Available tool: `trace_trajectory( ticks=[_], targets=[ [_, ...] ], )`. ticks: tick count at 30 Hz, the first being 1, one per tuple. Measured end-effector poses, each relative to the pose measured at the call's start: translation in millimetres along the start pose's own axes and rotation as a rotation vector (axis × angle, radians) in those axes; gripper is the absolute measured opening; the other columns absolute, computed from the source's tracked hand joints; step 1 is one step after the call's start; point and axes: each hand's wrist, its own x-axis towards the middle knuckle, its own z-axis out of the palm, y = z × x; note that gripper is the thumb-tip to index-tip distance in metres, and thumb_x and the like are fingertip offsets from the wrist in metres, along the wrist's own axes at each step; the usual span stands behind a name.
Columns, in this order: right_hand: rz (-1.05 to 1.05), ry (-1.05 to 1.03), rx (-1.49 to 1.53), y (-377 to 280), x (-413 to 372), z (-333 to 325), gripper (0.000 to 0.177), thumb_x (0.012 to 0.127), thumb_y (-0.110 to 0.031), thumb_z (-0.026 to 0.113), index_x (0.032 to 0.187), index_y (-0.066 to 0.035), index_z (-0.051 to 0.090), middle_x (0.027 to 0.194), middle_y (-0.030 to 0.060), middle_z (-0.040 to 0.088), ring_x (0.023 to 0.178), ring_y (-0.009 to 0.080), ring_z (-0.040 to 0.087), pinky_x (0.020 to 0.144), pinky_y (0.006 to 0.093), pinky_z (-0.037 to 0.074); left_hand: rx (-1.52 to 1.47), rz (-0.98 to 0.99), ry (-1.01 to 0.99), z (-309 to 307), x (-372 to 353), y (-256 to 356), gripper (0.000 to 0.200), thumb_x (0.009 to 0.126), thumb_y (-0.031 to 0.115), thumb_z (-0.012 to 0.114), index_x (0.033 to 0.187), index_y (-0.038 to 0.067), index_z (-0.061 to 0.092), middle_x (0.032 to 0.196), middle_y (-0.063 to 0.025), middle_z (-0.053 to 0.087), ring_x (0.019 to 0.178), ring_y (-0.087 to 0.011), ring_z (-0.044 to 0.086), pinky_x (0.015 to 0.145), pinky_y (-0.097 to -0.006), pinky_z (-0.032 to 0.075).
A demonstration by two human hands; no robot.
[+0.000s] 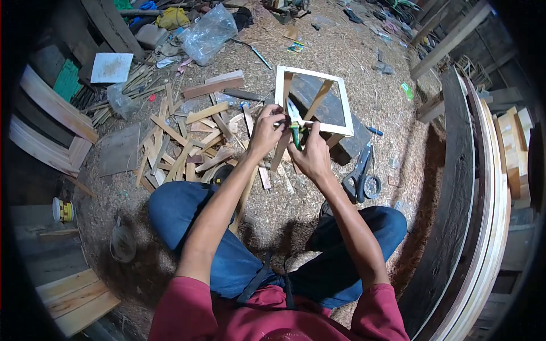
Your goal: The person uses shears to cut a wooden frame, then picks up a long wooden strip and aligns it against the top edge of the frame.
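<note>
both half curled: left hand (265, 132) at frame (311, 72), right hand (314, 156) gripping green-handled tool (296, 135).

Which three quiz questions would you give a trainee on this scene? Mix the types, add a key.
1. Multiple choice: what colour is most of the handle of the tool in the right hand?
A) red
B) green
C) white

2. Fill in the blank: from the person's view, the loose wood strips lie on the ground to the ____ of the wooden frame.

3. True or false: the loose wood strips all lie parallel in one neat stack.

Key:
1. B
2. left
3. False; they lie scattered at many angles.
</note>
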Motion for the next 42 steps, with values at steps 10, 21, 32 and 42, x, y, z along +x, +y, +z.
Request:
trace_trajectory(
  ticks=[10, 21, 32, 42],
  targets=[
    [0.017, -0.046, -0.014, -7, -1, -7, 0.055, 0.079, -0.02, 0.068, 0.115, 0.003, 0.034, 0.075, 0.0269, 0.062, 0.072, 0.0453, 0.064, 0.064, 0.0496, 0.051, -0.04, -0.044, 0.025, 3, -5, -1, 0.017, 0.077, 0.001, 0.069, 0.094, -0.001, 0.072, 0.11, -0.0143, 0.059, 0.105, -0.0306, 0.057, 0.094, -0.0382, 0.044],
    [0.085, -0.121, -0.225, -11, 0, -6, 0.052, 0.082, -0.023, 0.066, 0.114, 0.003, 0.033, 0.081, 0.0268, 0.064, 0.07, 0.0408, 0.065, 0.066, 0.0473, 0.052, -0.03, -0.011, -0.01, 5, -2, -1, 0.019, 0.076, 0.001, 0.068, 0.095, 0.0, 0.072, 0.107, -0.014, 0.057, 0.109, -0.0287, 0.055, 0.097, -0.037, 0.042],
    [0.051, -0.112, -0.145, 7, 2, -10, 0.055, 0.08, -0.024, 0.068, 0.112, 0.002, 0.032, 0.075, 0.0286, 0.062, 0.071, 0.0472, 0.063, 0.063, 0.0525, 0.051, 0.0, 0.011, -0.06, 1, -3, 4, 0.015, 0.079, 0.008, 0.072, 0.092, 0.003, 0.074, 0.101, -0.0088, 0.057, 0.104, -0.0271, 0.055, 0.096, -0.0387, 0.042],
    [0.062, -0.038, -0.061, -17, 8, -42, 0.052, 0.079, -0.019, 0.07, 0.112, 0.002, 0.035, 0.076, 0.024, 0.061, 0.067, 0.0418, 0.063, 0.058, 0.0481, 0.049, 0.009, 0.021, -0.055, -3, -13, -4, 0.025, 0.076, 0.001, 0.072, 0.101, 0.002, 0.071, 0.118, -0.0109, 0.06, 0.115, -0.0277, 0.056, 0.097, -0.0364, 0.046]
  ],
)
